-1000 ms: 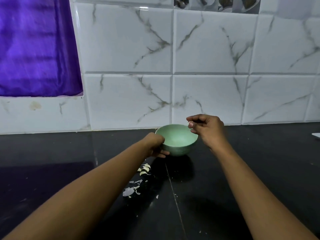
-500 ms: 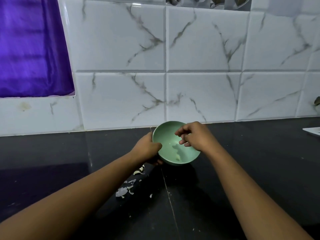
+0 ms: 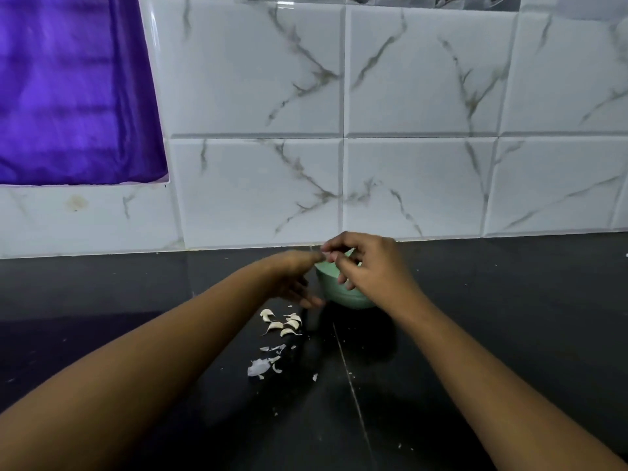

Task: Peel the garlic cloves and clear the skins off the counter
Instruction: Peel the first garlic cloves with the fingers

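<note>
Just above the middle of the frame, both hands meet over the left rim of the green bowl (image 3: 343, 295). The bowl sits on the black desk (image 3: 509, 317), close to the tiled wall (image 3: 407, 181). The right hand (image 3: 370, 266) has its fingers (image 3: 341, 246) curled, with thumb and forefinger tips pressed together on a pale scrap (image 3: 328, 255). The scrap is too small to tell whether it is clove or skin. The left hand (image 3: 294, 277) is blurred. Its upper fingers reach to that same spot and its lower ones point down beside the bowl's wall, but I cannot tell whether it pinches anything. The hands hide the inside of the bowl.

Below and left of the bowl, near the left hand, a small cluster of garlic cloves (image 3: 283, 323) lies on the desk. They have pointed tails and look unpeeled. Lower in the frame, torn skins (image 3: 260, 367) are scattered, with specks trailing toward the lower centre. A purple cloth (image 3: 68, 90) fills the upper left.

The step in hand looks like peeling, worked over the bowl. Several cloves wait and no skins have been cleared, so much of the task remains. The next move likely calls for fine fingertip work to strip the skin, then a reach down-left for another clove. The skins look light and may scatter when swept.
</note>
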Demonstrator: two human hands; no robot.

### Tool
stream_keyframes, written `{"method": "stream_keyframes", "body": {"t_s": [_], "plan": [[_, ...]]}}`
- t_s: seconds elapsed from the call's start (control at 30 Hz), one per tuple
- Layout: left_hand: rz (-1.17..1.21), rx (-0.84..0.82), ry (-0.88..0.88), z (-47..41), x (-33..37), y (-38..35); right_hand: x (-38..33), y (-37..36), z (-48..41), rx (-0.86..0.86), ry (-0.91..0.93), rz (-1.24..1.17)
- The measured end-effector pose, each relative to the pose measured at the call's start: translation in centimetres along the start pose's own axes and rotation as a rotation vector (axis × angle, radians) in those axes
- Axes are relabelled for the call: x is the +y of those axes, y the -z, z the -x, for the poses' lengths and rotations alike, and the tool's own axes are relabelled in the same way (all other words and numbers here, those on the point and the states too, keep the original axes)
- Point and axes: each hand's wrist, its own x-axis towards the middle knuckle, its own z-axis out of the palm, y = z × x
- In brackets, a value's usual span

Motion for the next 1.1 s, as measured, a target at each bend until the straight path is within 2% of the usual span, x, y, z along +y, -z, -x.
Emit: {"method": "stream_keyframes", "body": {"t_s": [0.1, 0.17, 0.3, 0.43, 0.57, 0.77, 0.87, 1.0, 1.1], "plan": [[-0.247, 0.273, -0.266, 2.3, -0.6, 3.7, 0.1, -2.2, 0.7, -0.194, -0.016, 0.075], [-0.275, 0.364, -0.398, 4.2, -2.1, 5.6, 0.6, -3.6, 0.9, -0.333, -0.028, 0.213], [-0.306, 0.393, -0.372, 5.9, -6.6, 6.6, 2.2, -6.0, 0.6, -0.455, 0.039, 0.482], [-0.38, 0.323, -0.338, 5.2, -8.4, 6.5, 2.8, -7.1, 0.3, -0.473, 0.042, 0.517], [-0.458, 0.284, -0.391, 4.9, -8.6, 6.1, 2.5, -6.9, 0.0, -0.464, 0.052, 0.545], [-0.558, 0.263, -0.433, 5.0, -8.7, 5.8, 2.0, -7.1, 0.1, -0.437, 0.123, 0.712], [-0.527, 0.268, -0.455, 5.2, -8.7, 5.5, 1.9, -6.5, 0.1, -0.351, 0.081, 0.628], [-0.269, 0.231, -0.498, 5.7, -8.5, 4.9, 1.0, -5.7, 0.5, -0.307, -0.186, 0.091], [-0.163, 0.205, -0.506, 5.9, -8.4, 4.2, 0.3, -5.4, 1.0, -0.334, -0.254, -0.177]]}}
